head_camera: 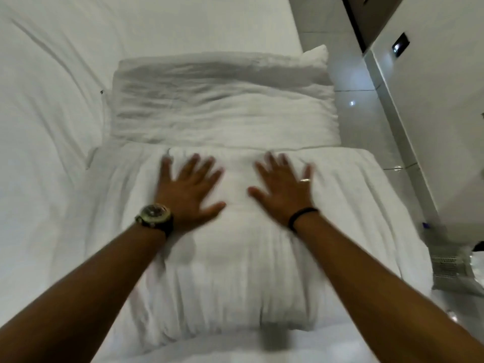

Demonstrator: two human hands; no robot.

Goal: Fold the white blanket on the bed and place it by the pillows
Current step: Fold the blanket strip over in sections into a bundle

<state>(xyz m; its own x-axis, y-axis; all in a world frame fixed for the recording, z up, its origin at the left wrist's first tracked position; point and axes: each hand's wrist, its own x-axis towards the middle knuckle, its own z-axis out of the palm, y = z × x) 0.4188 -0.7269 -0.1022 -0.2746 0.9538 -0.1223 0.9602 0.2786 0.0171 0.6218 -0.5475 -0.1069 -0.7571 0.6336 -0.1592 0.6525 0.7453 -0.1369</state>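
Head view: folded blanket [235, 258] on bed [52, 153], far edge touching pillows [222, 106]. My left hand [187, 189] and right hand [284, 191] press flat, fingers splayed, apparently smoothing (blurred). Risk: uneven push skews the fold.

No text, label, brand or number can be read anywhere; the watch [154, 215] face is too blurred.
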